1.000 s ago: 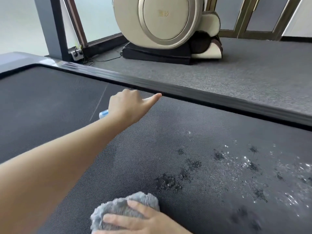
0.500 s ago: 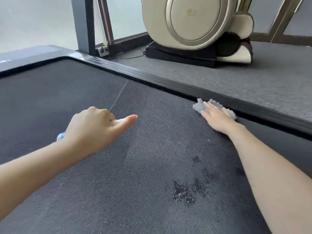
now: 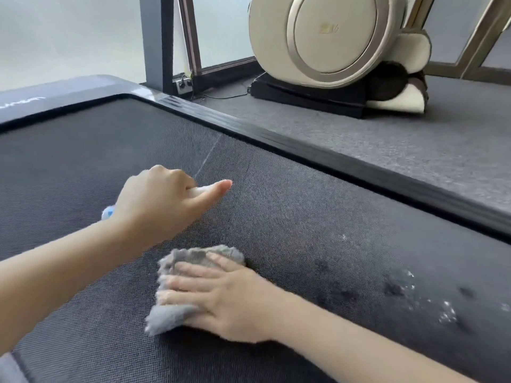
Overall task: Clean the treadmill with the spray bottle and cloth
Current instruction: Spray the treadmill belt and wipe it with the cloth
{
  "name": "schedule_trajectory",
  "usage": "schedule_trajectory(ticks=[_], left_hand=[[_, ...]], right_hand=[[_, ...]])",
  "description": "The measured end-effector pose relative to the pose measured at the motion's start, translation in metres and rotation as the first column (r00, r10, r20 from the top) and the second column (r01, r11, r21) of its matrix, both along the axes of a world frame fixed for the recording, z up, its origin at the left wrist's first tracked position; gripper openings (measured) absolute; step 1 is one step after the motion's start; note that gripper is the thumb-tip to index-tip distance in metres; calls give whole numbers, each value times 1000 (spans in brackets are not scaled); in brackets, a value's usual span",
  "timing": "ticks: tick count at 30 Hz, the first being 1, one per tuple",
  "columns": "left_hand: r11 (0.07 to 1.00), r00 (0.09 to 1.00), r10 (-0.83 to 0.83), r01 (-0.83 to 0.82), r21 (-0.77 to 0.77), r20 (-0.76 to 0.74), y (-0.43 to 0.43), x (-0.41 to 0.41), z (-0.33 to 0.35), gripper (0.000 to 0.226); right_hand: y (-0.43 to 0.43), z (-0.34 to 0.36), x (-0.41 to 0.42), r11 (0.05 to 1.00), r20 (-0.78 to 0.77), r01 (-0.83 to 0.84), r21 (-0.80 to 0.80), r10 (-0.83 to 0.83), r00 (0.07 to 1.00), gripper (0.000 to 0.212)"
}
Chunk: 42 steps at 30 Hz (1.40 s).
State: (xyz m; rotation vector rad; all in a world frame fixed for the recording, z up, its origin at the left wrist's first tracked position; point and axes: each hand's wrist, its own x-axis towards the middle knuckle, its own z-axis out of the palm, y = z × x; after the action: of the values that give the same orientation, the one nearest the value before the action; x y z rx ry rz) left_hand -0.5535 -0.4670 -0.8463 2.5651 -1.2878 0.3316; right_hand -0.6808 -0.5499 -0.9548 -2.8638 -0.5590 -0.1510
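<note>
Drops [image 3: 445, 313] lie near the cloth [image 3: 193, 258] under a flat right hand [image 3: 221, 297]; left hand [image 3: 157, 200] grips the spray bottle [image 3: 107, 212]; big chair [image 3: 331, 42] behind.

Right hand [image 3: 221, 297] presses grey cloth [image 3: 197, 257] onto treadmill belt [image 3: 304, 217].

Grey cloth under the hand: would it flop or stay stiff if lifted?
Probably floppy: the grey cloth lies bunched under the right hand. Likely light, since its pile looks fluffy. It may drag on the woven treadmill belt.
</note>
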Motion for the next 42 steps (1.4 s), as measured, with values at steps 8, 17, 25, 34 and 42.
schedule_trajectory(ticks=[8,17,25,34,42], left_hand=[[999,999,40,-40,20,-21,24,14,-7,78],[998,998,60,-60,-11,-19,30,17,1,77],[998,998,61,-61,13,-7,36,20,7,77],[999,999,38,-37,15,-31,33,29,0,78],[999,998,32,-32,-9,-45,32,19,-3,78]], right_hand=[[-232,-8,-22,467,-169,882,-64,-876,452,62],[-21,10,63,905,66,421,-63,-417,906,37],[-22,14,65,992,90,71,-108,-61,994,37],[-255,-13,-6,362,-134,928,-91,-928,349,57],[-110,1,46,716,-84,696,63,-691,718,43]])
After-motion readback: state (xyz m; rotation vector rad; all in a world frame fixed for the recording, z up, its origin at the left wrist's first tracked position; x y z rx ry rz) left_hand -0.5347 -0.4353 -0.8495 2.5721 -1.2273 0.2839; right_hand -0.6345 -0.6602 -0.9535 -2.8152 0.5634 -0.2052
